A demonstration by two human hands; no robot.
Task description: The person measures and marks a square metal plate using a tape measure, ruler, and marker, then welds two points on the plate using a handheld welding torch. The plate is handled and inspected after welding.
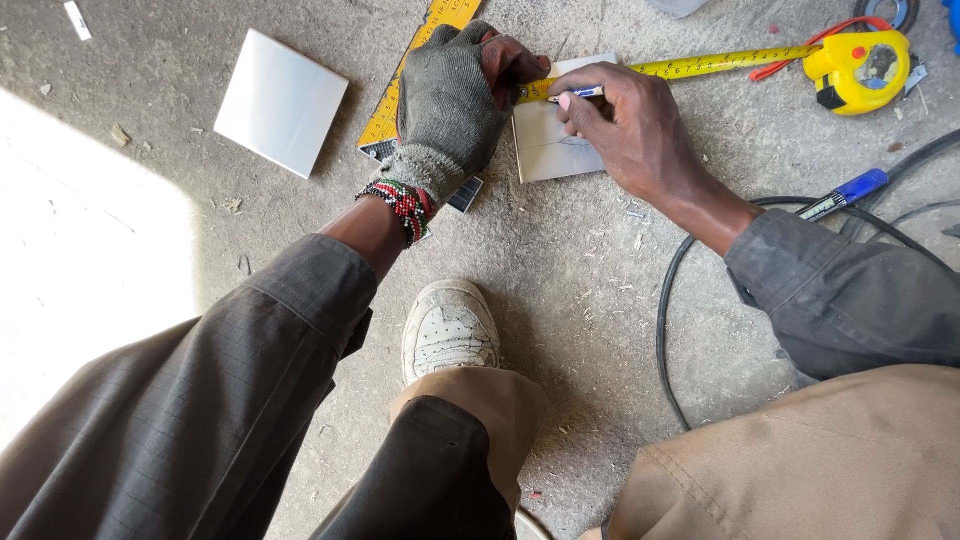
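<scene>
In the head view, a small white square ceramic tile (556, 150) is seen lying flat on the dusty grey concrete floor (600, 300), just ahead of a white scuffed sneaker (450, 328). The yellow steel blade of a tape measure (700, 65) is stretched across the tile's far edge, its yellow plastic case (860, 70) resting well to the right. The blade's free end is pinned down on the tile by the left hand (455, 100), which is covered by a worn grey knitted glove; its grip is closed on the tape tip. A blue-and-white marker pen (578, 94) is pinched in the closed grip of the bare right hand (630, 130), with its tip set against the tile beside the blade. The measuring is thus judged to be laid out and the marking to be under way; a faint curved line is already visible on the tile face, while no cut is seen in it. A second white square tile (281, 100) lies untouched to the left, beside a yellow metal square ruler (400, 95) that runs under the gloved hand. A blue-handled tool (845, 193) and a black cable (665, 320) lie to the right.
</scene>
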